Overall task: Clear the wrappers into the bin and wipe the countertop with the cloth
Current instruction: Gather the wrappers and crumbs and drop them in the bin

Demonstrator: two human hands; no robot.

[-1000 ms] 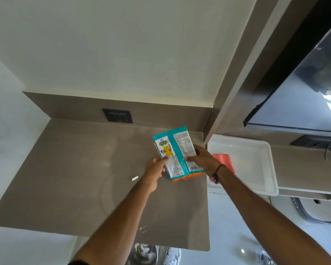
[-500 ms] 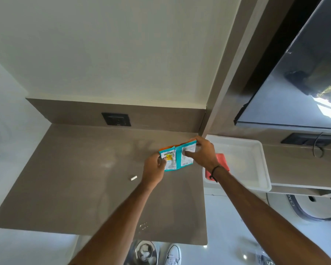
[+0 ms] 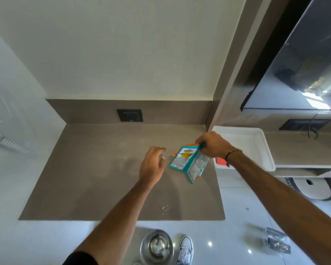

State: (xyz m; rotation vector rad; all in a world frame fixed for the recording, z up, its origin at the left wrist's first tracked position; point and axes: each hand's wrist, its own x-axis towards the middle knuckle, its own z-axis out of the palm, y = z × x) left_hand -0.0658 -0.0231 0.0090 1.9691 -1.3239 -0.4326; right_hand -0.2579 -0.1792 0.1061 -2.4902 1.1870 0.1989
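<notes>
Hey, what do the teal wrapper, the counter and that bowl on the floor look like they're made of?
Teal wrapper: seemingly thin printed plastic film, glossy; it hangs creased from the right hand.
Countertop: grey-brown stone or laminate, cannot tell which; smooth, with a soft sheen and faint reflections.
Bowl: apparently stainless steel; silvery with mirror-like glints.

Teal wrapper [image 3: 187, 162] in right hand [image 3: 213, 145] carried printed logo band and yellow picture on front panel; lettering was too blurred to read. White panel on wrapper's lower side showed fine print, also unreadable. Dark packet [image 3: 278, 243] on floor at lower right bore pale letters, roughly "GO" visible, rest could not be made out. Round white device [image 3: 310, 188] under shelf showed dark rim with letters, cut off and illegible. Wall socket [image 3: 130, 115] showed no legible marking.
</notes>
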